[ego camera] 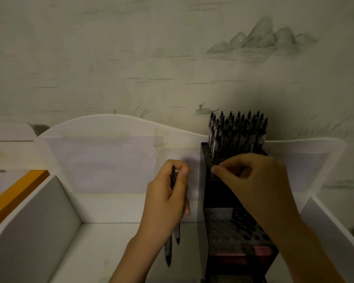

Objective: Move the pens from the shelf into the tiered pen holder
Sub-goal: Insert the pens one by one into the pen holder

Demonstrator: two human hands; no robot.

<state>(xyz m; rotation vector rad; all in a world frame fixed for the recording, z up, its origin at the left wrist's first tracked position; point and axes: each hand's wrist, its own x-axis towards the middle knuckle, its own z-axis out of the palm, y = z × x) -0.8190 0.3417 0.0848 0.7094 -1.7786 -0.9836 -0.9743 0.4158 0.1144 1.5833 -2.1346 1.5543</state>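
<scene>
The right hand [253,180] pinches a pen into the far, top tier of the pen holder [233,225], already crowded with pens [238,133]. The left hand [168,199] grips two spare pens [169,250] over the shelf [102,248]. Next, probably a free hole; the nearer tier is open.

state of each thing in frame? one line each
left hand: grips two pens, beside the holder
held pens: tips point down below the fist
right hand: fingers pinched at the holder's top tier
tiered pen holder: upright; lower tier holes empty
stored pens: upright, packed in top tier
</scene>
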